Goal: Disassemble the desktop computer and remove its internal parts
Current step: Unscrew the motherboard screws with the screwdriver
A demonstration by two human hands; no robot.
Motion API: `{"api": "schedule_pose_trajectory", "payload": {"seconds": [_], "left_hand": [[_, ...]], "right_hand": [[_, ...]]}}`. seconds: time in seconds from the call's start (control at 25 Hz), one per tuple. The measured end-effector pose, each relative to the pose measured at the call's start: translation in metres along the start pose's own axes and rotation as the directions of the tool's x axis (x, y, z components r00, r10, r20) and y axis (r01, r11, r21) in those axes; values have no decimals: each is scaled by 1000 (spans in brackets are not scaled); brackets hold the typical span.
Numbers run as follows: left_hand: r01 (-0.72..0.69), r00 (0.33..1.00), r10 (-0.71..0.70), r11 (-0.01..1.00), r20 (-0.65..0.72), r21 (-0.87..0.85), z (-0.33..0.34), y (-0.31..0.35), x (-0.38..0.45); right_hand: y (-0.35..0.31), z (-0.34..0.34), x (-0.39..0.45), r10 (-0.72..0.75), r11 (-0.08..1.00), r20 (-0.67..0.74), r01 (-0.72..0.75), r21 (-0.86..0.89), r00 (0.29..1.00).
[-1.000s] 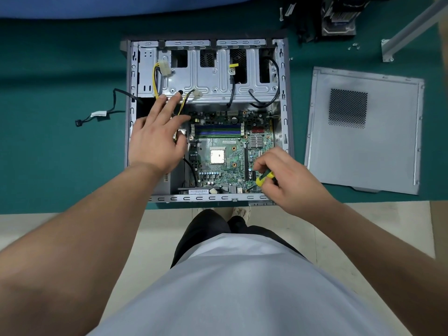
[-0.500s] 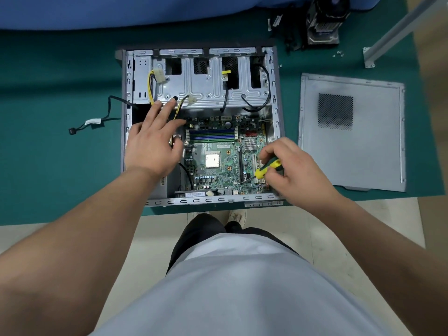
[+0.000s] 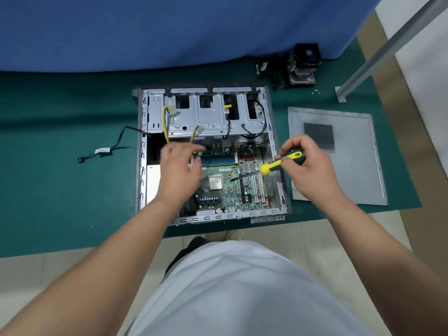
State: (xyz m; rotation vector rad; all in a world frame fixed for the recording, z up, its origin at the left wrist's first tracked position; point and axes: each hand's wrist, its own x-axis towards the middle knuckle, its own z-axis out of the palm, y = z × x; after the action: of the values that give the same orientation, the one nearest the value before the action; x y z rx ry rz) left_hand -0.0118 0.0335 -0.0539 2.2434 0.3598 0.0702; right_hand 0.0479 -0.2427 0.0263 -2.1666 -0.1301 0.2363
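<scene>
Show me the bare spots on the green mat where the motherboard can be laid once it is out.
Widest bare green mat lies left of the open grey computer case, beyond the loose black cable. The right side is crowded: the grey perforated side panel, black cooler fan and small screws.

Screwdriver (image 3: 282, 163): yellow-and-green handle. Motherboard (image 3: 232, 180): green. Side panel (image 3: 351, 170): grey, dark mesh patch. Mat (image 3: 60, 190): teal.

One open case (image 3: 143, 151), one motherboard (image 3: 228, 187), one screwdriver (image 3: 278, 163), one side panel (image 3: 351, 170), one loose cable (image 3: 104, 150), two hands (image 3: 179, 173)
</scene>
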Motion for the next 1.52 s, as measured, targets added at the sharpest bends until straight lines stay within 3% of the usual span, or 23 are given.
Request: {"api": "schedule_pose_trajectory", "payload": {"seconds": [0.12,0.32,0.44,0.6,0.64,0.68,0.72,0.76,0.8,0.84,0.96,1.04,1.12,1.2,1.28,1.32,1.4,1.52], "left_hand": [[221,958,-145,924,248,-311,8,21,-4],[542,814,-360,753,456,-374,13,38,-1],[645,753,-385,590,533,-486,9,39,-4],[676,734,-383,494,561,-547,1,33,0],[689,723,-385,463,573,-558,-1,33,2],[704,709,-382,429,592,-566,-3,34,3],[716,697,-368,401,616,-571,-4,36,4],[724,688,-346,380,638,-576,-4,39,5],[727,685,-324,368,653,-580,-4,43,7],[725,686,-308,365,659,-584,-4,46,9],[695,715,-284,378,639,-611,-2,56,17],[681,731,-284,355,620,-641,0,63,23],[679,734,-281,313,618,-664,0,73,30],[679,734,-271,252,623,-690,3,87,37],[681,729,-270,188,629,-708,8,104,45],[682,725,-268,157,634,-714,11,113,49],[688,718,-247,109,651,-717,18,130,57],[708,701,-220,100,678,-700,31,149,67]], "right_hand": [[-13,2,-5,31,998,-69,-27,53,997],[-23,13,-11,104,987,-153,-83,141,983],[-26,20,-15,135,980,-199,-100,174,971],[-27,27,-16,135,987,-254,-106,123,958],[-27,28,-14,161,975,-261,-112,192,952],[-28,28,-12,215,924,-248,-114,365,945],[-29,28,-9,295,772,-190,-117,625,936],[-30,30,-6,358,539,-88,-129,832,930],[-31,32,-4,392,343,0,-146,928,920],[-32,34,-1,410,269,67,-190,944,910],[-34,30,10,393,284,132,-256,924,910],[-35,11,25,307,245,87,-167,955,948],[-39,-13,41,188,325,-15,-48,945,982],[-42,-27,56,80,584,-52,-4,811,995],[-42,-27,65,17,877,0,-15,481,1000],[-42,-23,68,-5,947,42,-8,320,999],[-37,-16,73,-24,980,89,6,198,996],[-26,-13,83,-20,978,78,3,209,997]]}}
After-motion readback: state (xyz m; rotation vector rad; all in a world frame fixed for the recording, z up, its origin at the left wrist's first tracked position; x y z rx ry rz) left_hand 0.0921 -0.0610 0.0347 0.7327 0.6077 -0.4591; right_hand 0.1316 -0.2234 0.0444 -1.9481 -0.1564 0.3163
